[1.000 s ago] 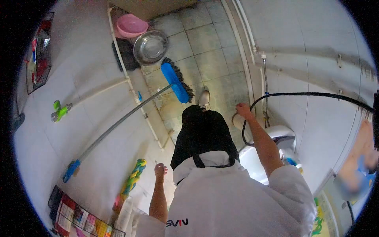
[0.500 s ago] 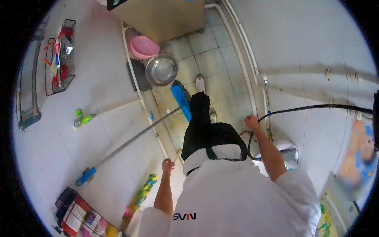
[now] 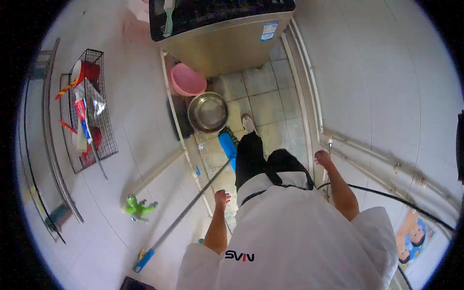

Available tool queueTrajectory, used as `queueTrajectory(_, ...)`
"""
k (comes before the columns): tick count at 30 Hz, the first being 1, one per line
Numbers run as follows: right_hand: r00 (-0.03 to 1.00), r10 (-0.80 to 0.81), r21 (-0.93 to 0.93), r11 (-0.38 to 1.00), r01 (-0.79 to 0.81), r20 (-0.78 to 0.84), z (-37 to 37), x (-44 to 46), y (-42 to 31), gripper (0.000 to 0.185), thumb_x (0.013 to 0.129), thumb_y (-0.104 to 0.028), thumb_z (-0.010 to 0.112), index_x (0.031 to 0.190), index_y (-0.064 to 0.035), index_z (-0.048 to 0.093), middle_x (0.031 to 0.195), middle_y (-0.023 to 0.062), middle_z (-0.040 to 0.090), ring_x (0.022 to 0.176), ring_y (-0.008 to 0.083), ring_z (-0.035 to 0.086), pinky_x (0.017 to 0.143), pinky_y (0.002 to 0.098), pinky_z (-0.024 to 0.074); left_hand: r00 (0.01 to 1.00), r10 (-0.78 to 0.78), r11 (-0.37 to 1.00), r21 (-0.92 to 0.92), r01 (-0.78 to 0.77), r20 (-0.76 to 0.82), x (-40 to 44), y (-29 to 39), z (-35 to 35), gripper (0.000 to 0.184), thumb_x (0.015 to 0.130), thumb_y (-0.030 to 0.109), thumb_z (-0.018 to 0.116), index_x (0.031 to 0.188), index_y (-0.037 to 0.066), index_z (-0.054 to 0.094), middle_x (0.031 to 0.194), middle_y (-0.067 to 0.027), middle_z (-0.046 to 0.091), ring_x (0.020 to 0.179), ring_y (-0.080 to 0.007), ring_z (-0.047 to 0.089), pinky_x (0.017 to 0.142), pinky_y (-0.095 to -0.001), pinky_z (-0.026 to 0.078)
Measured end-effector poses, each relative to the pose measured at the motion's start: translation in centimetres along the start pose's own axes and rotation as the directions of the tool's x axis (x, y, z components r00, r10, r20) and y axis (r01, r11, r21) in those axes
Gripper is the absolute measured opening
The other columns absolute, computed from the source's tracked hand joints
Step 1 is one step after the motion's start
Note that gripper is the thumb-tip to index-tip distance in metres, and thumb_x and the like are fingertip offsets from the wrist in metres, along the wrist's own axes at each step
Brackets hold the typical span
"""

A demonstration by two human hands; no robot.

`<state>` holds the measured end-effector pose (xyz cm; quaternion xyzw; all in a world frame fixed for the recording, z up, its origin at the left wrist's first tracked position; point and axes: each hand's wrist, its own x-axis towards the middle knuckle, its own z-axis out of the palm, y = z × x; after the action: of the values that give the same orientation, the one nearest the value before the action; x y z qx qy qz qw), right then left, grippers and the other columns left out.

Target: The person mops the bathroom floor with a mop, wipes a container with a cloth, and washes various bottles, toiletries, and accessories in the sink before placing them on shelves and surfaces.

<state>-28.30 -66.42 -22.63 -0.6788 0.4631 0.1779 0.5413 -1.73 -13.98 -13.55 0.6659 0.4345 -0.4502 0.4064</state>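
My left hand (image 3: 222, 198) hangs at my side with its fingers curled in and nothing visible in it. It is nearest to the grey pole of a blue-headed floor brush (image 3: 225, 145), which leans against the left wall, but does not touch it. My right hand (image 3: 323, 158) is held out by the pipes on the right wall, its fingers curled and holding nothing visible. Ahead on the tiles is a metal basin (image 3: 208, 112), with a pink basin (image 3: 188, 80) behind it, tilted against the wall.
A washing machine (image 3: 227, 46) stands ahead, a pale-green brush (image 3: 168, 21) on its dark lid. On the left wall are a wire rack (image 3: 104, 121), towel bars (image 3: 53, 145) and a green tap (image 3: 140, 207). Pipes (image 3: 314, 96) and a black hose (image 3: 386, 192) run along the right.
The view has shifted, bringing the washing machine's lid and more of its front into sight. The basins and floor brush appear lower and further right. Both hands remain empty.
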Motion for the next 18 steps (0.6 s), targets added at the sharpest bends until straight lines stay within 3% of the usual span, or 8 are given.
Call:
queueTrajectory(1,0.963,0.268,0.143,0.954,-0.263,-0.019,-0.7,-1.3,-8.0,0.020,0.084,-0.016,0.052,0.095,0.0005,0.056,0.075,0.0082,0.059,0.060,0.0159,0.058,0.050,0.0289,0.0476,1.000,-0.005,1.000,0.001,0.005,0.023,0.2,0.6,0.1,0.019,0.082,0.024,0.046,0.091,0.009,0.051,0.076,-0.0087,0.058,0.065,-0.0228,0.060,0.054,-0.0381,0.046)
queueTrajectory(2,0.975,0.221,0.044,0.974,-0.220,-0.011,-1.6,0.4,-9.1,0.022,0.084,-0.019,0.054,0.095,-0.0009,0.056,0.077,0.0077,0.060,0.061,0.0151,0.059,0.051,0.0284,0.0479,0.999,-0.010,1.000,0.002,0.010,0.049,0.5,1.0,0.1,0.024,0.082,0.025,0.046,0.098,0.007,0.051,0.078,-0.0091,0.059,0.066,-0.0231,0.060,0.056,-0.0383,0.047)
queueTrajectory(4,0.999,0.027,0.466,0.885,-0.004,-0.043,-3.0,4.6,-7.5,0.022,0.084,-0.021,0.054,0.096,-0.0026,0.056,0.079,0.0068,0.060,0.062,0.0150,0.059,0.053,0.0276,0.0481,0.999,-0.027,1.000,0.006,0.027,0.046,0.5,1.8,0.2,0.026,0.082,0.026,0.046,0.100,0.008,0.050,0.079,-0.0093,0.059,0.068,-0.0232,0.061,0.057,-0.0389,0.047)
queueTrajectory(6,0.995,0.052,0.316,0.948,-0.022,-0.088,-4.1,5.3,-13.0,0.022,0.085,-0.022,0.054,0.096,-0.0032,0.056,0.079,0.0068,0.061,0.062,0.0153,0.060,0.052,0.0277,0.0482,0.998,-0.035,0.999,0.014,0.034,0.046,1.2,1.5,0.3,0.028,0.083,0.028,0.047,0.103,0.009,0.049,0.081,-0.0097,0.060,0.070,-0.0235,0.061,0.059,-0.0400,0.048)
queueTrajectory(7,0.989,0.068,0.159,0.986,-0.046,-0.135,-4.6,5.3,-15.9,0.023,0.085,-0.023,0.053,0.097,-0.0039,0.056,0.079,0.0067,0.061,0.062,0.0157,0.060,0.052,0.0277,0.0484,0.943,-0.067,0.973,-0.190,0.134,0.325,6.3,-1.8,-2.2,0.030,0.084,0.027,0.046,0.107,0.008,0.049,0.083,-0.0103,0.060,0.071,-0.0240,0.061,0.061,-0.0409,0.048)
queueTrajectory(14,0.996,0.080,0.056,0.995,-0.078,-0.041,-7.3,12.2,-21.0,0.021,0.085,-0.023,0.053,0.096,-0.0046,0.056,0.076,0.0061,0.060,0.060,0.0151,0.058,0.049,0.0281,0.0473,0.991,-0.058,0.938,-0.332,0.095,0.120,0.0,1.4,1.4,0.036,0.087,0.028,0.045,0.117,0.008,0.044,0.091,-0.0122,0.059,0.078,-0.0269,0.061,0.065,-0.0441,0.048)
queueTrajectory(16,0.970,0.083,0.488,0.852,-0.188,0.229,-8.4,18.7,-16.4,0.015,0.086,-0.019,0.053,0.091,-0.0052,0.057,0.072,0.0054,0.059,0.059,0.0153,0.058,0.049,0.0279,0.0476,0.993,-0.111,0.952,-0.290,0.095,-0.038,-1.9,3.4,3.7,0.036,0.087,0.028,0.046,0.117,0.008,0.044,0.092,-0.0120,0.059,0.078,-0.0270,0.061,0.065,-0.0438,0.048)
queueTrajectory(18,0.934,-0.050,0.520,0.840,-0.151,0.353,-9.5,21.2,-18.4,0.005,0.084,-0.009,0.054,0.087,-0.0064,0.056,0.074,0.0047,0.058,0.063,0.0158,0.058,0.052,0.0293,0.0492,0.995,-0.103,0.895,-0.435,0.101,0.021,-2.9,2.7,3.9,0.036,0.086,0.027,0.048,0.117,0.008,0.044,0.093,-0.0124,0.059,0.078,-0.0268,0.061,0.064,-0.0430,0.049)
